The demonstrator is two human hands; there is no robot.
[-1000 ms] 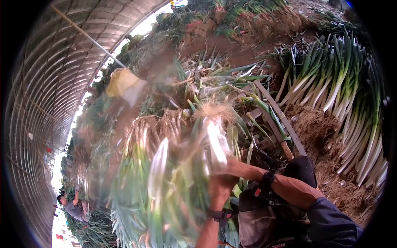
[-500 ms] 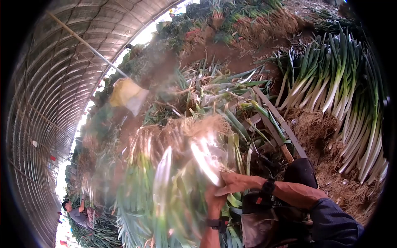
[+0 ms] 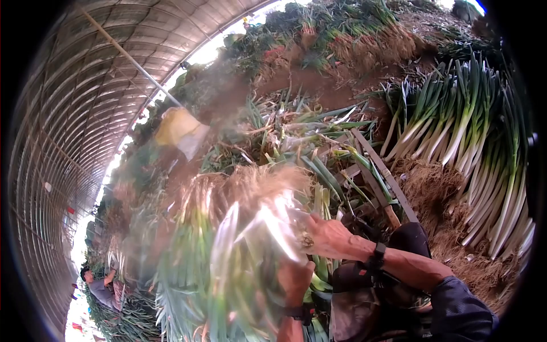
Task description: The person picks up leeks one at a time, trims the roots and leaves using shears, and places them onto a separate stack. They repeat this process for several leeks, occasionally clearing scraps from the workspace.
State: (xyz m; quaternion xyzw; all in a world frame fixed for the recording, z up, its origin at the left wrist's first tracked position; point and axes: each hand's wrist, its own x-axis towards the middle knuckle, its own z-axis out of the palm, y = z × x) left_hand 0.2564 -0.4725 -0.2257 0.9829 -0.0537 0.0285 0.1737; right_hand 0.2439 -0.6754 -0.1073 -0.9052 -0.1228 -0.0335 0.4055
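Note:
My left hand, with a dark band on its wrist, is closed around the stalk of a green onion. Its pale stem points up toward a brushy tuft of roots, partly blurred. My right hand is just above, its fingers pinched near the stem; what they hold is hidden behind a whitish blur. Below and left of both hands lies a pile of green onions, roots toward the top and green leaves hanging down.
Trimmed onions lie in a row at right with brown roots. A wooden frame stands beside loose leaves. A yellow-white bag hangs on a pole. Another person works at lower left.
My right hand has shifted slightly up and right, away from my left hand, which stays low on the stalk. The whole view has moved a little.

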